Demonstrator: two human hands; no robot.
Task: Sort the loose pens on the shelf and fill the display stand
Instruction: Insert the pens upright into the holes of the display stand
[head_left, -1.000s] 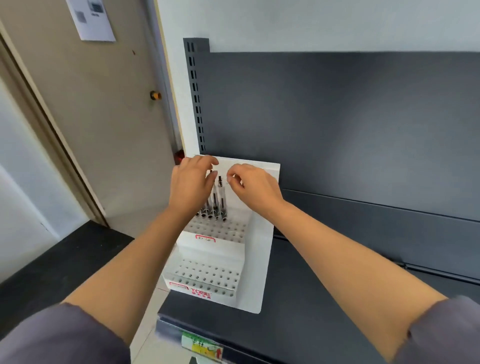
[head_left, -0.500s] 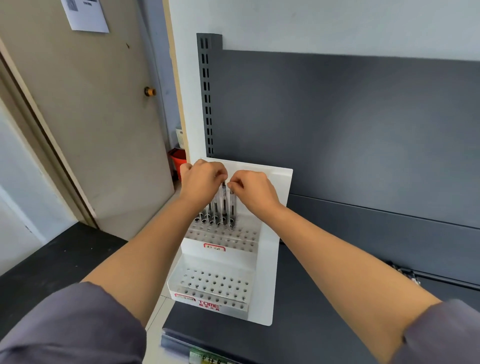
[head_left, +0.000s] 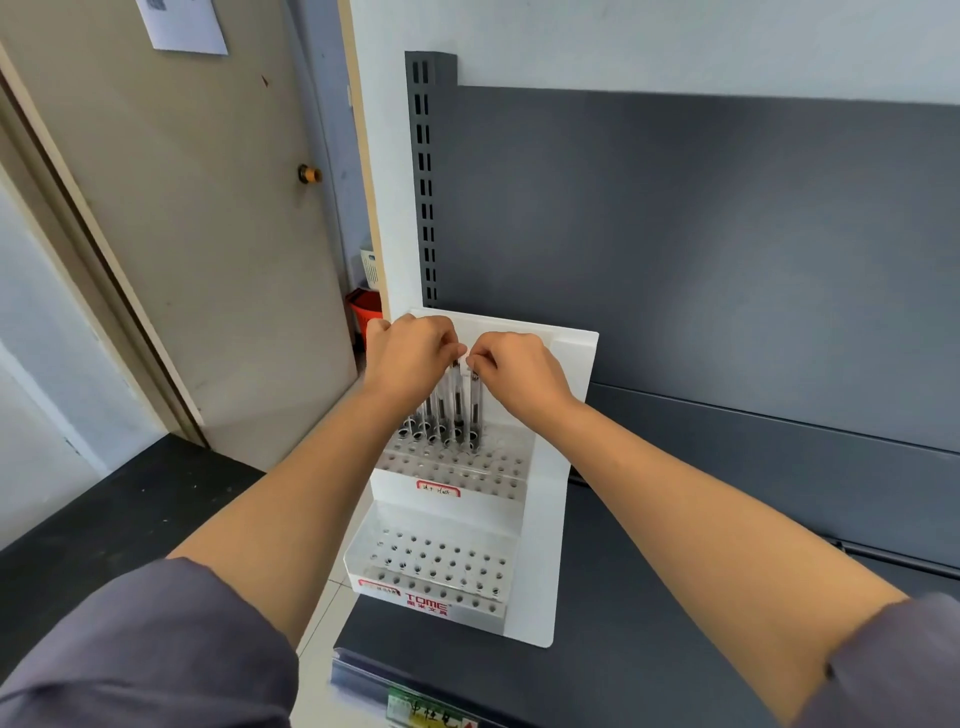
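Hands drawn closer together than a second ago, meeting over pen tops. Right hand (head_left: 519, 370) fingers pinch top of rightmost pen (head_left: 475, 410), upright in rear tier of display stand (head_left: 543, 519) on shelf (head_left: 649, 654). Left hand (head_left: 409, 359) fingers curl over neighbouring pens (head_left: 441, 413), probably gripping them; knuckles hide contact.

Dark grey back panel (head_left: 727, 260) mounted under white wall (head_left: 623, 36); slotted upright (head_left: 425, 182) fixed at left edge. Dark shelf deck (head_left: 649, 649) below. Beige door (head_left: 197, 234) at left, paper sheet (head_left: 182, 23) stuck on, brass knob (head_left: 309, 173) fitted. Red bin (head_left: 366, 314) seen low beside door.
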